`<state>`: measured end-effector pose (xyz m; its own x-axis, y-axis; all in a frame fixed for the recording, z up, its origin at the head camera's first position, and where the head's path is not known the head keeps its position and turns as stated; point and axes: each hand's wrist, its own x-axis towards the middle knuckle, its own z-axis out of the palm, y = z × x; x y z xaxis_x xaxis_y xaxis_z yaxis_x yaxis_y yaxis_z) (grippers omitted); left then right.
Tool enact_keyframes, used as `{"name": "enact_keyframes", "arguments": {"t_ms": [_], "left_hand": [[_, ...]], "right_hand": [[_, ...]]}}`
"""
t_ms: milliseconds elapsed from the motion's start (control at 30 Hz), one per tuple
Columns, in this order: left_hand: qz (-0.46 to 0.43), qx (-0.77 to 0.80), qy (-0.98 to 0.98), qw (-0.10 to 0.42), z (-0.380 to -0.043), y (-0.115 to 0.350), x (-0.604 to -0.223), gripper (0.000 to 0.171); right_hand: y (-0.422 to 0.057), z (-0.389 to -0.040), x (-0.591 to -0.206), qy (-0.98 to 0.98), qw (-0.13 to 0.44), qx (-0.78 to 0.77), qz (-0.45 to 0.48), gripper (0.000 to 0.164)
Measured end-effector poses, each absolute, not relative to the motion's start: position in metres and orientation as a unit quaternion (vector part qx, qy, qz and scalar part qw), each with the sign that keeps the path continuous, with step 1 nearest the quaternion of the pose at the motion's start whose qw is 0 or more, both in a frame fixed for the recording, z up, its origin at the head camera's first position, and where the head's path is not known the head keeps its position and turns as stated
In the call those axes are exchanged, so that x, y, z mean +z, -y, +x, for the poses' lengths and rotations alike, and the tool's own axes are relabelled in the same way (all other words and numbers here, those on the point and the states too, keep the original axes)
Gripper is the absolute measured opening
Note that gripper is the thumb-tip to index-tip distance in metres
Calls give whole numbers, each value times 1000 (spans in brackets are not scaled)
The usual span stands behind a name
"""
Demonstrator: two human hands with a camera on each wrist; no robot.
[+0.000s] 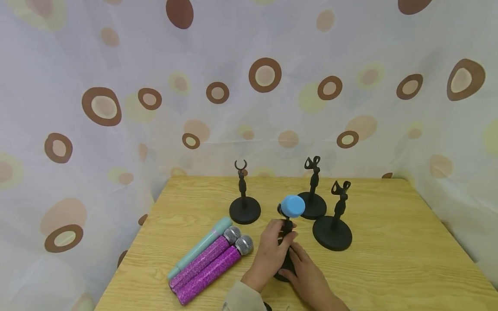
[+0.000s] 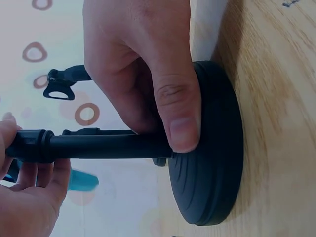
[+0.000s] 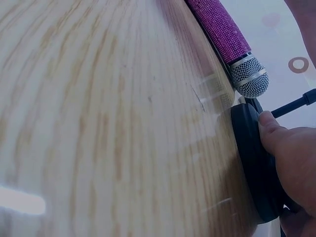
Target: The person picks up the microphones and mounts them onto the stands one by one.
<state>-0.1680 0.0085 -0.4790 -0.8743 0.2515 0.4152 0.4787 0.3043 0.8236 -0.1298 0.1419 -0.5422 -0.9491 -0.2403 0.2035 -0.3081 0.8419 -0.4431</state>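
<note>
The counter (image 1: 397, 268) is carrying four stands. Three stands (image 1: 332, 233) are standing toward its back; the held stand (image 2: 212, 138) is standing upright nearer the front. The left hand (image 1: 269, 247) is grasping its post, fingers curled round; the right hand's (image 1: 311, 277) fingers are gripping its base. Two purple mics (image 1: 210, 275) and a teal mic (image 1: 200, 247) are lying leftward. A blue mic (image 1: 293, 206) is topping the held stand.

Spotted sheet (image 1: 295, 39) behind wooden table (image 1: 408, 255)
</note>
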Motion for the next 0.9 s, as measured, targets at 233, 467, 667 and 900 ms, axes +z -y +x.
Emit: {"name": "enact_keyframes", "arguments": {"t_ms": [233, 467, 667, 900], "left_hand": [[-206, -551, 804, 92, -167, -10, -481, 16], [-229, -561, 789, 102, -167, -7, -479, 21], [-220, -572, 785, 86, -168, -6, -471, 22], [-217, -589, 774, 81, -170, -6, -463, 21]], "right_hand": [[-142, -131, -545, 954, 82, 246, 151, 71], [-143, -131, -543, 958, 74, 241, 140, 69], [-143, -131, -541, 958, 65, 244, 138, 67], [-143, -132, -544, 958, 60, 243, 138, 66]]}}
